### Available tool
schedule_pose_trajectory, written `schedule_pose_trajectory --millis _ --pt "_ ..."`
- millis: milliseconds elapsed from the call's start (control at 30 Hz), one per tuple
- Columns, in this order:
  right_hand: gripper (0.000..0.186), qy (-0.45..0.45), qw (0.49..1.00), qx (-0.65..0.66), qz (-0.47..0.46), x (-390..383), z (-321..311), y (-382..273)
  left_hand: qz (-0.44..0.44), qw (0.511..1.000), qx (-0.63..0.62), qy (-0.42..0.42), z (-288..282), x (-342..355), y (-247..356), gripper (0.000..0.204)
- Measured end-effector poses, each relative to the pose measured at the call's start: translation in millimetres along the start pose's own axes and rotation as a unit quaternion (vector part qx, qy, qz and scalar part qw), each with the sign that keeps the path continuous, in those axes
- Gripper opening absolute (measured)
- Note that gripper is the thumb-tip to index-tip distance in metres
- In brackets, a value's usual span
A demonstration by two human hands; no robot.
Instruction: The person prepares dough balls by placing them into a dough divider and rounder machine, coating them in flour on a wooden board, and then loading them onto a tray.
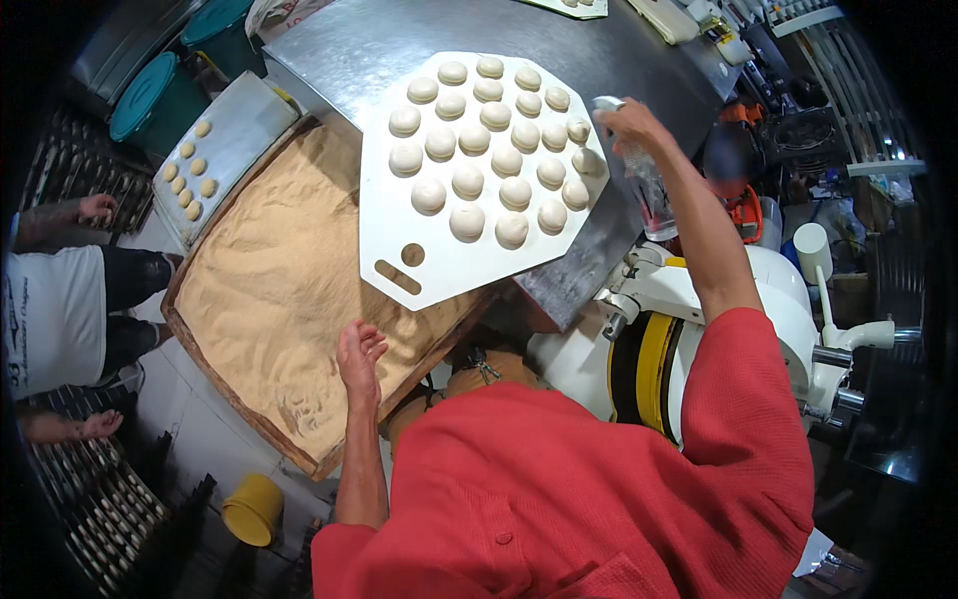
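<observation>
My right hand [634, 122] grips the head of a see-through spray bottle [651, 195], just off the right edge of a white board. The board [384, 225] has cut corners, a round hole and a slot at its near end. Rows of pale dough balls [467, 181] sit spaced apart on it. Over the near side of a wooden-edged tray [249, 414] filled with tan crumbs [254, 265], my left hand [361, 359] holds nothing, its fingers apart and slightly curled. The board overlaps the tray's right side and the metal table [334, 55].
A metal sheet [239, 125] with several small dough rounds lies beyond the tray. A person [60, 309] stands at the left. Teal bins [155, 100] are at the back left, a yellow bucket [251, 509] on the floor. A white machine [778, 285] stands close at my right.
</observation>
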State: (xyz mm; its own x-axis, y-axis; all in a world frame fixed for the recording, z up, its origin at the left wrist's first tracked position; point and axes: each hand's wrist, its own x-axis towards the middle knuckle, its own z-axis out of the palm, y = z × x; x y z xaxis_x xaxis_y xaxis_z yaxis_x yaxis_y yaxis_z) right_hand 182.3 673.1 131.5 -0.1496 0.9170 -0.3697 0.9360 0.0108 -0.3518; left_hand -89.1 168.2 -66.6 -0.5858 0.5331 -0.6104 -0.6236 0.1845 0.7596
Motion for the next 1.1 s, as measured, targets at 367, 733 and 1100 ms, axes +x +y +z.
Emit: schedule_pose_trajectory --millis 367,733,1100 --pt "0.042 0.388 0.775 0.484 -0.117 53.8 -39.4 119.6 0.032 0.987 -0.03 -0.154 71.9 9.5 35.5 0.03" --pt "0.027 0.241 0.896 0.254 -0.274 -187.8 117.3 -36.5 0.016 0.971 0.041 -0.236 51.0 33.3 62.9 0.028" --pt "0.067 0.058 0.905 -0.025 -0.42 -365.8 298.4 -57.2 -0.077 0.899 0.17 -0.397 -5.8 -26.4 6.3 0.028"
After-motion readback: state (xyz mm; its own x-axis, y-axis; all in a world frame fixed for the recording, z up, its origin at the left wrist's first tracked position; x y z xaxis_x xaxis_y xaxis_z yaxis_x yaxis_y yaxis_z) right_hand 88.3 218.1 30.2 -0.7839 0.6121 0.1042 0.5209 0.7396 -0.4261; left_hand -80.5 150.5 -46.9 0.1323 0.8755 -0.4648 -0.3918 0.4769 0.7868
